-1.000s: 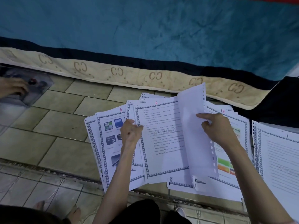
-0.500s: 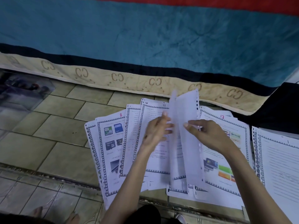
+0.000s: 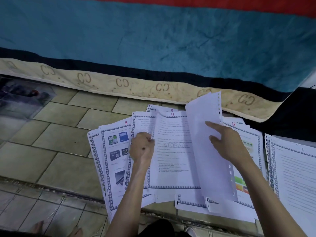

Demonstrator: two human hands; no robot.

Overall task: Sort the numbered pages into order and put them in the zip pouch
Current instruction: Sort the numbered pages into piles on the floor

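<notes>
Both hands are working over a fan of loose punched pages spread on the tiled floor (image 3: 56,144), seen from the head camera. Left hand (image 3: 142,148) is curling its fingers round the left edge of the page marked 11 (image 3: 172,151), pinching that edge near the top while the sheet is lying face up with the word STORAGE printed across it. Right hand (image 3: 227,144) is holding up a turned sheet (image 3: 203,134) that is showing its blank back, forefinger stretched along the paper and the other fingers bent against it; the thumb is hidden behind the sheet. This raised sheet is standing tilted between page 11 and the page marked 13 (image 3: 246,141), which is lying flat under the right forearm. Page 8 (image 3: 116,151), with pictures of memory cards, is lying to the left, partly under the left wrist. A page marked 3 (image 3: 171,109) is peeking out above page 11. Another stack headed 1 (image 3: 294,170) is lying apart at the right edge. The clear zip pouch (image 3: 24,100) is resting on the tiles at far left, well apart from the pages, just beside a teal blanket (image 3: 153,40) with a beige border.
</notes>
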